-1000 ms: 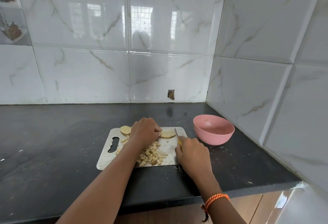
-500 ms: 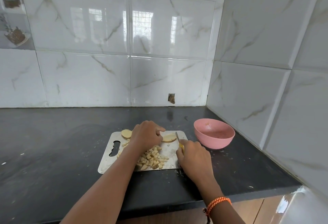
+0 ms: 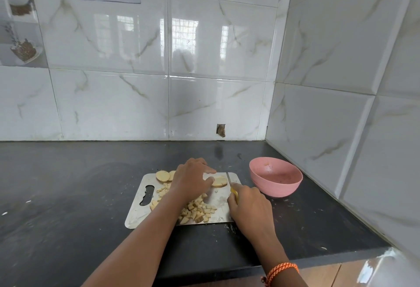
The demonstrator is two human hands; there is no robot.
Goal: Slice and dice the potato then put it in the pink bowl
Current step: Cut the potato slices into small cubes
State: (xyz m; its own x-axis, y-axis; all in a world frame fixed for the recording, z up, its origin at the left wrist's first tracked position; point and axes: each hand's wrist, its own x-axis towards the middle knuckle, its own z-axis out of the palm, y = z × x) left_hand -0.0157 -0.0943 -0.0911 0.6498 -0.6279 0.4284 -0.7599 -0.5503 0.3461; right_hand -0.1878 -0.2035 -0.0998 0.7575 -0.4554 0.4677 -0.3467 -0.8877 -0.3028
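A steel cutting board (image 3: 138, 213) lies on a dark stone countertop (image 3: 56, 184) in the lower centre of the frame, a slot handle cut into its left end. Two round potato slices (image 3: 162, 176) rest at the board's upper left corner, and a heap of diced potato (image 3: 200, 210) covers its lower middle, partly hidden under the forearm. The person's left hand (image 3: 191, 178) reaches across the board from the lower left, fingers curled down, fingertips and thumb pinning a potato slice (image 3: 219, 181) flat near the board's upper right. Just right of that slice, the right hand (image 3: 248, 207) is wrapped around a yellow-handled knife (image 3: 231, 184), its thin blade pointing toward the top of the frame and standing at the slice's right edge. An orange braided wristband (image 3: 280, 270) circles the right wrist at the bottom of the frame. To the right of the board and apart from it, the pink bowl (image 3: 276, 183) sits on the counter near the tiled corner, holding no potato. White marbled tiles (image 3: 216, 59) fill the upper frame.
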